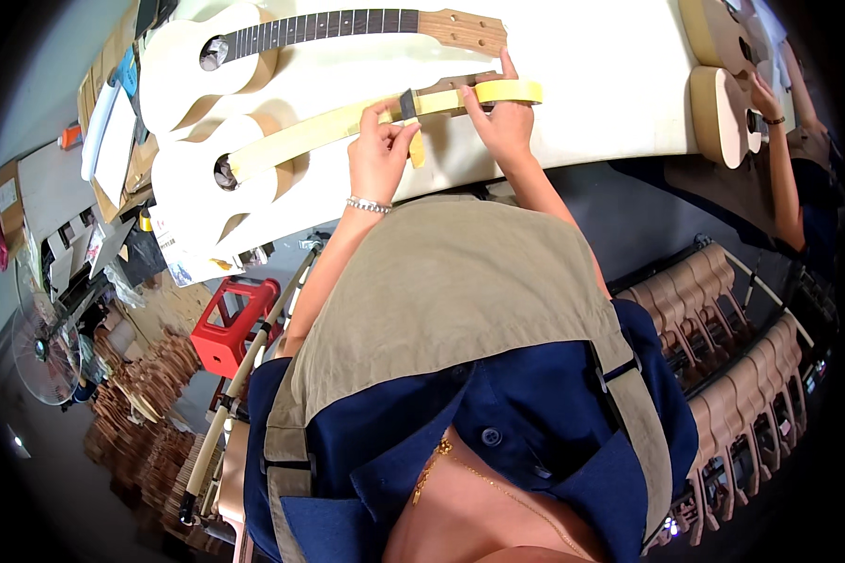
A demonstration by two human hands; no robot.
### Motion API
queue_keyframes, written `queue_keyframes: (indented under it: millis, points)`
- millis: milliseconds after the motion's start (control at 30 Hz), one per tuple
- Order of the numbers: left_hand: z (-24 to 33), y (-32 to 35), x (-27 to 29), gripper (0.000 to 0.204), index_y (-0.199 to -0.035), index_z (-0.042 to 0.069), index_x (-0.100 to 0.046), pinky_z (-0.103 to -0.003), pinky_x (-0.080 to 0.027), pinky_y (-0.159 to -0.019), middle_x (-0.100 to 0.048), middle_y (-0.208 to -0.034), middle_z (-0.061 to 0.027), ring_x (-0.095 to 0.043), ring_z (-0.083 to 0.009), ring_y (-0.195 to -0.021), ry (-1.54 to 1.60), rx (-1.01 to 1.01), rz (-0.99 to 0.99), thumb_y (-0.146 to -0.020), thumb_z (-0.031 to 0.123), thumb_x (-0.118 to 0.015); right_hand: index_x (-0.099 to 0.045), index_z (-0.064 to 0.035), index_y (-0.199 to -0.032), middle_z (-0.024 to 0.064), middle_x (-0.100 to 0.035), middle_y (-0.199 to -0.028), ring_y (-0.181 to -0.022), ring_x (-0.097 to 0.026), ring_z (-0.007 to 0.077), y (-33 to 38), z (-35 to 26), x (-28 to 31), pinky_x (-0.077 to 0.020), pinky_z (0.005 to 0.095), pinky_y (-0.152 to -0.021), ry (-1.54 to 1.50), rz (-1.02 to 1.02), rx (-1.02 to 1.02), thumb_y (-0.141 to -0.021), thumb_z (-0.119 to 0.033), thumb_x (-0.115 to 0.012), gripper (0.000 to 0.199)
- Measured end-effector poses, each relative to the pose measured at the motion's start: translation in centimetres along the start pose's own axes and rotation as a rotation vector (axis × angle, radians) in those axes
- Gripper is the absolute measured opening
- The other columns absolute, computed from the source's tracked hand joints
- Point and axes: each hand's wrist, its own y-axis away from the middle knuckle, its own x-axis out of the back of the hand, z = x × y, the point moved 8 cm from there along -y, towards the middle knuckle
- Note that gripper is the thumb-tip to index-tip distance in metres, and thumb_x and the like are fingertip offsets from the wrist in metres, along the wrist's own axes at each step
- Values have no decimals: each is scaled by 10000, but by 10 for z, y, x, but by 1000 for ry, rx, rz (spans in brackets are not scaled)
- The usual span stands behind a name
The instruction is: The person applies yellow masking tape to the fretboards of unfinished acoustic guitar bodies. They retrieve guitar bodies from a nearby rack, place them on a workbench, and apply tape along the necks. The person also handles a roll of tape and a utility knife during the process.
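Head view: Near small guitar body [183,178] is lying face up on the white table [610,103], its neck pointing right, with a pale yellow tape strip [319,138] running from the sound hole along the neck. Left hand [377,155] is curling over the neck, thumb and fingertips drawn nearly together at a short yellow tape piece [417,150] hanging off the near edge; a small dark piece [408,105] is showing just above, nature unclear. Right hand [507,124] is standing partly open by the headstock, holding a yellow tape roll [509,91], index finger extending beyond it; whether that finger is passing through the ring cannot be told.

Second small guitar [174,66] is lying beyond, its dark fretboard [324,28] uncovered. At far right, a co-worker's hand [767,98] is reaching beside a pale instrument body [718,117]. Below left, a red stool [227,328] is standing near the table; below right, wooden necks [737,403] are hanging in rows.
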Motion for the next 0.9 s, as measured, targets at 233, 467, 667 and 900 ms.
queue_keyframes:
  millis: [233,467,667,900]
  points:
    - [-4,-10,-11,452,-1240,39,-519,-217,-458,-500,-625,-629,-27,-547,-56,-519,209,44,-52,-820,113,-669,-345,26,-1335,45,-612,-866,-844,-567,236,0,-5,3,-434,375,-818,-13,-11,11,-794,-309,-659,710]
    - [-6,-11,-14,427,-1227,40,-545,-217,-470,-504,-607,-629,-31,-517,-47,-534,102,76,-56,-818,81,-662,-541,-85,-1157,34,-614,-849,-799,-590,222,14,-36,5,-356,443,-972,37,154,361,-808,-227,-626,387]
    - [2,-23,2,419,-1209,49,-563,-233,-448,-523,-594,-581,-48,-485,-73,-489,-38,-231,-47,-804,85,-663,-590,-99,-985,27,-645,-968,-1057,-581,226,37,-112,10,-179,461,-1093,-504,-28,615,-811,-34,-529,196]
    - [51,-95,41,357,-1030,139,-626,-295,-483,-581,-665,-739,-13,-619,-178,-695,-691,-633,-198,-732,314,-715,-407,-55,-1177,139,-591,-1108,-1023,-557,151,-33,-59,-6,-439,263,-847,-1245,64,-187,-833,62,-539,386]
